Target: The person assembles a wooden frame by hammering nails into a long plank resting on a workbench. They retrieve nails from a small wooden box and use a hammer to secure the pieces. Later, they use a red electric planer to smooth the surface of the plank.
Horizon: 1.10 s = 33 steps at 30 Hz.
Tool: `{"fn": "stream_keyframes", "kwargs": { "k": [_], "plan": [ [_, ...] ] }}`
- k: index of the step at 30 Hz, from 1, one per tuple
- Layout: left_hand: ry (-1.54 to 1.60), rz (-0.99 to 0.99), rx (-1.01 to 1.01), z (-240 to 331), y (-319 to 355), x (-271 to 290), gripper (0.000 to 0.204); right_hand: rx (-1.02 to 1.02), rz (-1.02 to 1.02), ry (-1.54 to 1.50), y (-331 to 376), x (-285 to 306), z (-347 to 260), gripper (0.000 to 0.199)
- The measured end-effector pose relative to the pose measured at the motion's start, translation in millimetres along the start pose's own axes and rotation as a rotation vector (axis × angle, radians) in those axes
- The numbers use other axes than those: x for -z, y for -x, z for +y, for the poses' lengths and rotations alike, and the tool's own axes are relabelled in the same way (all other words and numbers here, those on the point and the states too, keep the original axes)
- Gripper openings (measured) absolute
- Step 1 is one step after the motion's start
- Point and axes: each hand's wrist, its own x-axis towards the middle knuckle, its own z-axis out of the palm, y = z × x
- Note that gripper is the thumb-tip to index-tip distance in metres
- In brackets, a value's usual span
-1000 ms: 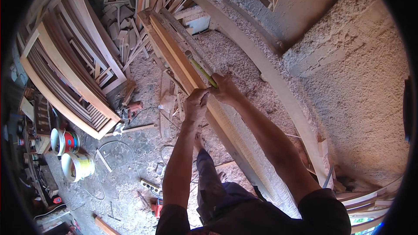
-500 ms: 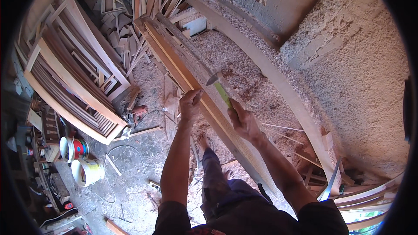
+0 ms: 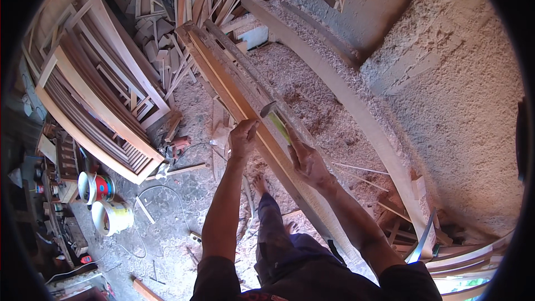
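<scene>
In my right hand (image 3: 310, 165) is a hammer (image 3: 278, 126) with a yellow-green handle and a dark metal head. The hammer head is close over the long orange-brown wooden strip (image 3: 222, 81), just beyond my left hand (image 3: 243, 138). That hand rests at the strip's left edge with its fingers pinched together. Whatever may be between its fingertips is too small to make out. The strip lies lengthwise along a narrow wooden bench (image 3: 312, 203), which slants from far left to near right beneath both hands.
Slatted wooden frames (image 3: 103, 125) lean at the left. Offcuts (image 3: 161, 58) are heaped at the far side. Two buckets (image 3: 113, 217) stand on the floor near a loose cable (image 3: 146, 245). A long board (image 3: 356, 103) and wood shavings (image 3: 312, 78) lie right of the bench.
My right hand has lowered the hammer, bringing its head slightly nearer my left hand and the strip. My left hand stays pinched at about the same place on the strip.
</scene>
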Motion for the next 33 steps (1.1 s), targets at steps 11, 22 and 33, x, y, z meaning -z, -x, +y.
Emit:
{"fn": "stream_keyframes", "kwargs": {
  "k": [11,22,33],
  "plan": [
    [-0.027,-0.001,0.027,4,1,1,0.009,0.000,-0.184,0.171,-11,15,-11,0.068],
    [0.025,0.014,0.003,9,1,-1,0.012,0.093,-0.104,0.175,-17,19,-27,0.066],
    [0.013,0.001,-0.045,5,2,-1,0.028,0.125,-0.074,0.163,-16,19,-22,0.072]
  ]
}}
